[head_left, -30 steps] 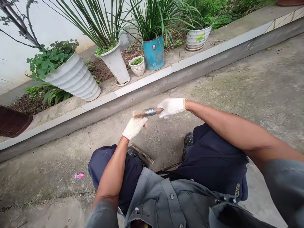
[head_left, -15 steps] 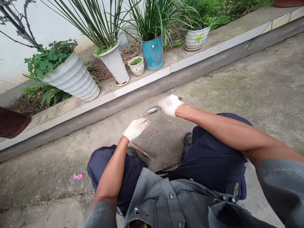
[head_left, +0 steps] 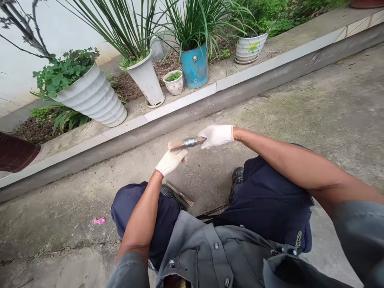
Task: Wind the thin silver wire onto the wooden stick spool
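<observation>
A wooden stick with silvery wire (head_left: 190,142) wound round its middle lies across between my hands, above the ground. My right hand (head_left: 216,136), in a white knit glove, is closed on its right end. My left hand (head_left: 171,162), gloved too, is just below the stick's left end, which overlaps its fingers in view. Its thumb and fingers are bent together; what they pinch, if anything, is too small to make out. A second wooden stick (head_left: 180,194) with a wire-wrapped part lies on the concrete by my left shoe.
Along a low tiled ledge (head_left: 180,103) stand a ribbed white pot (head_left: 96,96), a tall white pot (head_left: 147,80), a small pot (head_left: 174,85), a blue pot (head_left: 195,68) and a white pot (head_left: 250,48). A pink object (head_left: 99,221) lies on the concrete at left.
My right hand has turned and come slightly lower, bringing the wire-wound stick left and closer to level, so its left end now meets my left hand in view. My left hand has barely moved.
</observation>
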Tool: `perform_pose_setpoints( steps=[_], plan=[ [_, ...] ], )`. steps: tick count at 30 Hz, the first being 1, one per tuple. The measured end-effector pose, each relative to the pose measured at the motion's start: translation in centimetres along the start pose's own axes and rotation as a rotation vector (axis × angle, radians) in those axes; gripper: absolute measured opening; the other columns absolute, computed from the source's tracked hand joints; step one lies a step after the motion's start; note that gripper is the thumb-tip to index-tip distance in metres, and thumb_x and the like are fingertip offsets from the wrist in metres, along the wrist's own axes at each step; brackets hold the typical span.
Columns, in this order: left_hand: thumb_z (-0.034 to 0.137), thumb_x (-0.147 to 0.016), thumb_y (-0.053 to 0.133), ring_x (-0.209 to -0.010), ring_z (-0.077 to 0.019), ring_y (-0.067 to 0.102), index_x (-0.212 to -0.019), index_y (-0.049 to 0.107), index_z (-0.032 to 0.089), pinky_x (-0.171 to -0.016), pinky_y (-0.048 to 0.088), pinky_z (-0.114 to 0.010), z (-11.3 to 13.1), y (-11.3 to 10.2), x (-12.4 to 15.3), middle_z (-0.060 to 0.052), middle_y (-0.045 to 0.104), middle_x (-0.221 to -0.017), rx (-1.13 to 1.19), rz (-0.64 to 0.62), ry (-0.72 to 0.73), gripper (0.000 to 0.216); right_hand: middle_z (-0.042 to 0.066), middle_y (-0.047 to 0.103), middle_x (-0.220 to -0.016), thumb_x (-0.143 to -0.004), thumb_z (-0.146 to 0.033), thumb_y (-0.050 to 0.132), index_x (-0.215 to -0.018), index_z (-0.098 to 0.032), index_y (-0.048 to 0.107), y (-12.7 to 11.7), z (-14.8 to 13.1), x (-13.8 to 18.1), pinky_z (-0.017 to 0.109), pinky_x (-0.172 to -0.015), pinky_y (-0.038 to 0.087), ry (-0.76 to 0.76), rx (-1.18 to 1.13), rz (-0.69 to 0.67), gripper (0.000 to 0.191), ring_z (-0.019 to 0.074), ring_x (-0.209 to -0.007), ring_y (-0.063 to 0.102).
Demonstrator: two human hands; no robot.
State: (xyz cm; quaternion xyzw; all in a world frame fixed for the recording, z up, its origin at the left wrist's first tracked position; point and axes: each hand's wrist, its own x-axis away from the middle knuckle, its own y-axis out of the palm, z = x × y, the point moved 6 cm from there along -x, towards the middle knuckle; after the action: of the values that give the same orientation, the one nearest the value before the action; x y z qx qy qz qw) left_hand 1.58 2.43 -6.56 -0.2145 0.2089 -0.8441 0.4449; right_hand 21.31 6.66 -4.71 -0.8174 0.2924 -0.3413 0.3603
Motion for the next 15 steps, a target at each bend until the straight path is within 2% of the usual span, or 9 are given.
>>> perform_pose_setpoints(
  steps=[4, 6, 10, 12, 15],
  plan=[
    [0.043, -0.102, 0.046, -0.073, -0.0168, 0.068, -0.086, 0.068, 0.019, -0.078, 0.051, -0.026, 0.0, 0.9, 0.3, -0.001, 0.072, -0.075, 0.001, -0.033, -0.048, 0.037, 0.006, 0.071, -0.086, -0.09, -0.048, 0.06, -0.102, -0.019, 0.07, -2.0, 0.3, -0.7, 0.026, -0.065, 0.037, 0.121, 0.151, 0.184, 0.033, 0.017, -0.074, 0.062],
    [0.045, -0.102, 0.046, -0.073, -0.0167, 0.067, -0.082, 0.066, 0.019, -0.079, 0.05, -0.026, 0.2, 1.2, 0.5, 0.0, 0.07, -0.072, -0.044, -0.066, -0.043, 0.038, 0.01, 0.074, -0.097, -0.091, -0.045, 0.059, -0.111, -0.02, 0.072, -2.3, 0.8, -1.1, 0.028, -0.07, 0.041, 0.195, 0.233, 0.235, 0.034, 0.0212, -0.083, 0.067],
    [0.045, -0.101, 0.047, -0.069, -0.017, 0.065, -0.092, 0.069, 0.02, -0.073, 0.048, -0.026, -0.1, 1.3, 0.7, 0.002, 0.067, -0.066, -0.097, -0.084, -0.089, 0.035, 0.018, 0.076, -0.103, -0.086, -0.022, 0.064, -0.119, -0.017, 0.074, -1.6, 1.6, -1.6, 0.038, -0.081, 0.048, 0.372, 0.394, 0.187, 0.034, 0.03, -0.094, 0.072],
    [0.044, -0.102, 0.046, -0.067, -0.0168, 0.064, -0.09, 0.069, 0.02, -0.07, 0.046, -0.026, -0.1, 1.1, 0.6, 0.003, 0.066, -0.065, -0.159, -0.081, -0.081, 0.035, 0.021, 0.076, -0.105, -0.085, -0.014, 0.063, -0.118, -0.015, 0.075, -1.1, 1.3, -1.7, 0.042, -0.083, 0.05, 0.382, 0.461, 0.18, 0.035, 0.0336, -0.098, 0.072],
    [0.043, -0.103, 0.045, -0.068, -0.0169, 0.061, -0.079, 0.066, 0.021, -0.067, 0.042, -0.026, 0.1, 0.2, 0.5, 0.002, 0.065, -0.067, -0.296, -0.028, -0.052, 0.039, 0.023, 0.075, -0.105, -0.087, -0.014, 0.061, -0.114, -0.012, 0.076, -0.3, 0.5, -1.6, 0.044, -0.084, 0.05, 0.35, 0.535, 0.152, 0.031, 0.0349, -0.102, 0.072]
  ],
)
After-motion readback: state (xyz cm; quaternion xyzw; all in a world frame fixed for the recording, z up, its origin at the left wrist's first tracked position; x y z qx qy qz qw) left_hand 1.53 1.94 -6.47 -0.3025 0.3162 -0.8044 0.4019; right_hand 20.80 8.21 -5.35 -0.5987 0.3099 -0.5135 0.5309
